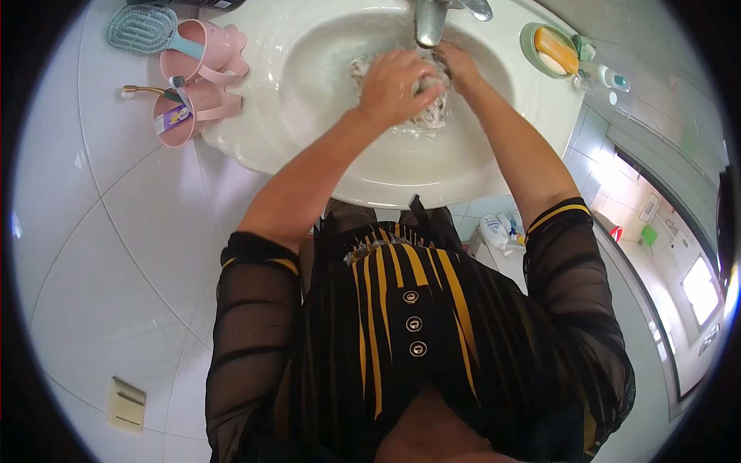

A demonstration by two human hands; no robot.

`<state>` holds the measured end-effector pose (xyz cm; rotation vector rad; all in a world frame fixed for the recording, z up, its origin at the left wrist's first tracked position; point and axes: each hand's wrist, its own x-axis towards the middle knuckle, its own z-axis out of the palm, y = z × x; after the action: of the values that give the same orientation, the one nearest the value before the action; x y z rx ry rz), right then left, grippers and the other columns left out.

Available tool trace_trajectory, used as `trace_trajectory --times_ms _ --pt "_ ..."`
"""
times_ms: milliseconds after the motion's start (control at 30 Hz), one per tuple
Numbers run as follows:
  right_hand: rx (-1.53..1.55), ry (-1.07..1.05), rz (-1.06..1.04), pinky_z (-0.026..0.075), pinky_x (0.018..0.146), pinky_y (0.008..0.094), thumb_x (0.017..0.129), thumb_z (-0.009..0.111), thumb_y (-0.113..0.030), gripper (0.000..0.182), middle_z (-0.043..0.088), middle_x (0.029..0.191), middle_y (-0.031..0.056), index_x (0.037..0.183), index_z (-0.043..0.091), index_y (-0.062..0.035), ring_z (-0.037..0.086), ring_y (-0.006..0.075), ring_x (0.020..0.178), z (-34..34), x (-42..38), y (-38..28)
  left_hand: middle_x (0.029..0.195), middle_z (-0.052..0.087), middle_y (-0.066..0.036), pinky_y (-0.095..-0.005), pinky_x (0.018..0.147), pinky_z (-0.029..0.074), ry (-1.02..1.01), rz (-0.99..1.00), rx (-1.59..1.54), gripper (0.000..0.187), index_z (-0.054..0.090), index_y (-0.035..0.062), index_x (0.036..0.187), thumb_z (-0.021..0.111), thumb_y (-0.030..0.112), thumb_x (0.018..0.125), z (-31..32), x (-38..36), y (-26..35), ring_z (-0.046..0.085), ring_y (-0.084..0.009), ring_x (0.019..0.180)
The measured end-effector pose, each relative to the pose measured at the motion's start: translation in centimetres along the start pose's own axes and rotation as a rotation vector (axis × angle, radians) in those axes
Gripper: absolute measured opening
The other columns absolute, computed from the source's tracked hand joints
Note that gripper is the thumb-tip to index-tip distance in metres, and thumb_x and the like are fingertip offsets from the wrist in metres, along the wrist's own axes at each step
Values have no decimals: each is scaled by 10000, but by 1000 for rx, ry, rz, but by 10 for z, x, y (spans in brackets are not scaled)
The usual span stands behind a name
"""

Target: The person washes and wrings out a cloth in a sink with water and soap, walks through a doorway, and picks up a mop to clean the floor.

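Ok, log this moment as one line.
left hand: grips wet cloth | right hand: on cloth | place: sink, under faucet

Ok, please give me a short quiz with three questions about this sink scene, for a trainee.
1. True or false: both hands are inside the sink basin.
2. What do the left hand and right hand hold together?
A. a white cloth
B. a hairbrush
C. a soap bar
3. Fill in: the orange soap lies in a green ____.

Key: 1 true; 2 A, the white cloth under the tap; 3 dish.
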<state>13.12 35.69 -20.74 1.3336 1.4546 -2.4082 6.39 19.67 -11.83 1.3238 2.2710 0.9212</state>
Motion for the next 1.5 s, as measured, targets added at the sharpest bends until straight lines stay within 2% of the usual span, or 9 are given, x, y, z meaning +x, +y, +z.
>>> trace_trajectory --times_ms 300,500,567,700,933,1067,1267,1333,1500 --pt "-1083 324 -864 241 957 478 791 489 -200 312 463 1182 115 1088 517 -108 368 354 1141 69 -69 66 1259 376 -213 -484 983 232 369 -257 127 372 516 89 1160 484 287 846 65 -44 -61 353 -383 1152" --pt "-1174 186 -529 364 834 480 819 450 -189 262 585 944 185 1013 565 -56 511 399 913 62 -41 45 1232 425 -216 -506 965 260 300 -241 -36 386 510 90 1170 451 287 843 85 -24 -86 369 -401 1147" --pt "-1187 141 -465 392 778 476 818 458 -184 239 591 881 200 962 578 -37 533 403 858 51 -17 55 1144 520 -200 -484 910 352 -218 -414 191 345 573 115 1097 464 297 824 55 4 -77 480 -369 1055" --pt "-1228 189 -176 441 741 465 849 433 -292 330 586 901 250 967 569 -15 557 416 860 46 13 48 1005 601 -132 -471 851 388 36 -288 270 291 615 107 998 456 288 835 82 12 -103 519 -334 988" --pt "-1175 95 -419 453 674 415 792 509 -216 238 606 877 224 861 571 3 584 370 801 23 60 64 882 641 -87 -410 821 396 22 -422 252 237 645 113 918 561 267 758 53 28 -84 567 -272 894" --pt "-145 148 129 453 720 372 798 507 -418 421 630 868 164 934 620 -36 599 287 777 -1 35 28 906 626 -57 -366 831 362 62 35 175 208 630 119 904 607 250 744 12 14 -27 554 -250 881" --pt "-724 -127 -272 393 873 350 832 497 -280 311 582 1038 124 1037 586 -64 522 275 1006 39 -64 38 1161 483 -142 -459 906 317 392 -70 32 281 583 103 993 590 250 754 22 -26 -17 431 -343 1077" --pt "-953 192 -760 311 962 435 826 499 -232 325 508 1162 143 1122 547 -107 404 347 1145 54 -77 63 1211 428 -177 -474 943 286 393 -189 96 294 557 102 1047 545 232 783 45 -37 -32 383 -375 1117" --pt "-1114 252 -715 273 976 489 819 497 -223 341 489 1179 146 1145 527 -128 376 377 1157 60 -69 78 1286 337 -224 -513 985 240 396 -254 137 330 500 104 1140 446 195 827 77 -46 -59 322 -417 1159"
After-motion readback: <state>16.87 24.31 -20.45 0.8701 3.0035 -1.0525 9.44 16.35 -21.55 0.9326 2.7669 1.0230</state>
